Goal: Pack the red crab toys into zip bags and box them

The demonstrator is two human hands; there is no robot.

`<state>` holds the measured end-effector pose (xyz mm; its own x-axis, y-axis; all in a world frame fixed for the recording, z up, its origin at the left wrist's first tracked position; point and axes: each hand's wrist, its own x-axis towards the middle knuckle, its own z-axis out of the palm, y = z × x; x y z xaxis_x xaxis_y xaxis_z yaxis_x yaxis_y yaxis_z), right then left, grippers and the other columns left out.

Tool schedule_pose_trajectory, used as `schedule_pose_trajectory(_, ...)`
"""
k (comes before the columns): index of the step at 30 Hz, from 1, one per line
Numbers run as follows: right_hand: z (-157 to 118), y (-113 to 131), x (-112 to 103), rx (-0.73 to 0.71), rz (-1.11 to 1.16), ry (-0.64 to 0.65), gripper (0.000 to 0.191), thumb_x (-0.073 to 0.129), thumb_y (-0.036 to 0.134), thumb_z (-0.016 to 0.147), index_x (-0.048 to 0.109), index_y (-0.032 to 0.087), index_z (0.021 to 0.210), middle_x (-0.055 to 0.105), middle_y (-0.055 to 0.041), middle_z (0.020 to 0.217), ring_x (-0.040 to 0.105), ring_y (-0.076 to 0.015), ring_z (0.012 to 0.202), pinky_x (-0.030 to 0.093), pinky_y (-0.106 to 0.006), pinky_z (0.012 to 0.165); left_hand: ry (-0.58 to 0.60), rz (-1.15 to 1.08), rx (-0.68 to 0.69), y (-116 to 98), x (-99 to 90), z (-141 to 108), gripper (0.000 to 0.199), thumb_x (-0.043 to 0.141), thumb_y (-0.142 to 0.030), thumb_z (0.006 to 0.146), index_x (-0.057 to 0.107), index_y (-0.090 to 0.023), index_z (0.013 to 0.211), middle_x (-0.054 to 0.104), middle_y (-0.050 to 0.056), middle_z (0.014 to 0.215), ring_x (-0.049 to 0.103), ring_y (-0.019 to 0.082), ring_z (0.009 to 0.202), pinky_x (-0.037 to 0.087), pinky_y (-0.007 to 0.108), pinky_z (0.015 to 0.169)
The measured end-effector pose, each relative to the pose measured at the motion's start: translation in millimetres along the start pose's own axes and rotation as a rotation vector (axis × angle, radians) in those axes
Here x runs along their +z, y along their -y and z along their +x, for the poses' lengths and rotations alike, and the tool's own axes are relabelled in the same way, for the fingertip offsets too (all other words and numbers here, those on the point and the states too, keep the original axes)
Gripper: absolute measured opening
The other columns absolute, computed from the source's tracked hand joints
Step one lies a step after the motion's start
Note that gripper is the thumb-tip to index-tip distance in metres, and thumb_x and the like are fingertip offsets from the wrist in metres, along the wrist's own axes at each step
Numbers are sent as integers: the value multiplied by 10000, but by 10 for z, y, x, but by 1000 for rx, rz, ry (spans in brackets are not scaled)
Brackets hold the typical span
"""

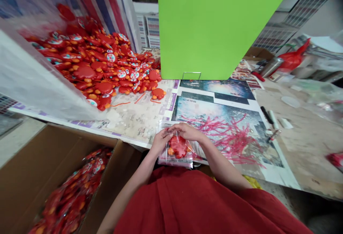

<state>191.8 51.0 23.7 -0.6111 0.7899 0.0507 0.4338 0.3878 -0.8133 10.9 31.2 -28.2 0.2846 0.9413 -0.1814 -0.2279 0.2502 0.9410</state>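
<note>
Close to my body, at the table's front edge, a red toy crab (178, 148) with orange claws lies inside a clear plastic bag (175, 161). My left hand (161, 140) grips the bag's upper left side, its fingers closed on the plastic. From the right, my right hand (187, 131) reaches over the bag's top edge, fingers bent and pinching it. The two hands' fingertips meet above the crab. Part of the bag's upper edge is hidden under the fingers, so I cannot tell whether it is sealed.
Loose toy crabs (107, 67) spill from a striped sack (118, 8) at left. Below it, a cardboard box (24, 176) holds bagged crabs (72, 191). A green panel (203, 26) stands ahead. Pink ribbon strips (233, 137) and markers (267, 115) lie on the right.
</note>
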Motion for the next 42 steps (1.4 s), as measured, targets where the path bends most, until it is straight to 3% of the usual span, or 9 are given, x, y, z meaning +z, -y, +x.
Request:
schedule_pose_trajectory(4, -14, -62, 21, 15, 66, -94, 583, 374, -43, 671, 614, 171, 1158, 737, -32, 964, 669, -158, 921, 475, -308, 870, -4, -2, -4, -35, 8, -8, 493, 815, -424, 607, 696, -149, 998, 732, 96, 1039, 658, 247, 989, 476, 358, 912)
schedule_pose_trajectory(9, -15, 7, 18, 23, -151, -366, 169, 552, 94, 800, 667, 187, 883, 714, -35, 899, 622, -185, 900, 421, -359, 917, -31, 14, -12, -53, 9, -11, 409, 786, -412, 639, 722, -161, 955, 738, 88, 1014, 660, 226, 950, 468, 342, 906)
schedule_pose_trajectory(14, 49, 155, 140, 11, -321, -289, 184, 584, 127, 825, 673, 187, 975, 697, -63, 942, 577, -208, 936, 414, -348, 890, -65, 53, 1, 19, -13, 20, 366, 761, -411, 643, 733, -160, 908, 745, 64, 942, 659, 225, 905, 474, 338, 877)
schedule_pose_trajectory(19, 145, 149, 318, 25, -557, -254, 302, 583, 160, 851, 631, 187, 1147, 681, -88, 1008, 536, -237, 1003, 389, -355, 899, -6, 156, 54, 47, -27, 32, 303, 669, -380, 719, 728, -176, 935, 743, 55, 939, 655, 216, 893, 477, 316, 855)
schedule_pose_trajectory(24, 187, 168, 391, 19, -691, -212, 304, 509, 168, 921, 617, 202, 1202, 681, -98, 987, 533, -237, 1014, 369, -347, 885, -48, 248, 78, 13, -21, 21, 192, 640, -327, 723, 703, -174, 820, 736, 42, 842, 646, 209, 821, 475, 307, 811)
schedule_pose_trajectory(30, 207, 200, 384, -24, -716, -195, 314, 512, 182, 924, 596, 191, 1226, 678, -102, 940, 523, -252, 1008, 351, -361, 873, -68, 272, 63, -43, 1, -13, 161, 649, -330, 716, 694, -182, 760, 728, 42, 797, 641, 227, 830, 471, 303, 789)
schedule_pose_trajectory(34, 275, 159, 396, 32, -606, -261, 269, 508, 120, 863, 619, 188, 1099, 680, -81, 909, 522, -247, 974, 335, -365, 883, -40, 308, 69, -16, -6, -5, 163, 629, -323, 732, 698, -179, 765, 721, 26, 764, 640, 211, 785, 477, 300, 769)
schedule_pose_trajectory(38, 265, -52, 264, 157, -418, -442, 228, 538, 128, 774, 595, 183, 988, 677, -49, 886, 544, -227, 912, 348, -346, 868, 8, 206, 70, 5, 0, -2, 225, 664, -320, 726, 725, -178, 889, 740, 62, 937, 661, 214, 892, 479, 327, 871)
schedule_pose_trajectory(42, 14, -467, -178, 427, -409, -648, 148, 523, 165, 768, 610, 191, 885, 683, -60, 882, 565, -235, 893, 367, -356, 854, -40, 170, 7, 14, -2, -13, 279, 710, -306, 702, 728, -170, 944, 736, 98, 1016, 668, 233, 934, 486, 359, 896)
